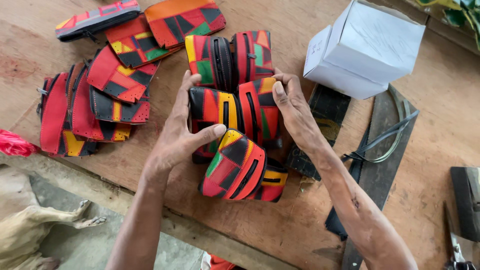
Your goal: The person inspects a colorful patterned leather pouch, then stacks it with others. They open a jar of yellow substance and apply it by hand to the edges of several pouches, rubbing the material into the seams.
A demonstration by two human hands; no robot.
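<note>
My left hand (176,135) lay flat on a row of patchwork pouches (235,107), fingers stretched out and a little apart, thumb pointing right at the pouch nearest me (234,171). My right hand (291,107) was curled over the right end of the row, fingertips pressing down on it, not pinching. So both hands squeezed the row from its two sides. The row sat in the middle of the wooden table (280,220), with the near pouches leaning on each other.

The near pouch sat close to the table's near edge. If I pushed too hard, I think the stack could slip and that pouch could tip off toward the floor.

To the left lay a loose pile of more pouches (95,97). Far right stood a white cardboard box (367,47), and next to it a saw (385,145) with a dark strap.

I could not see the pouches under my palms. A dog (35,220) below the table was cut off, and so was a tool (465,205) at the right edge.
</note>
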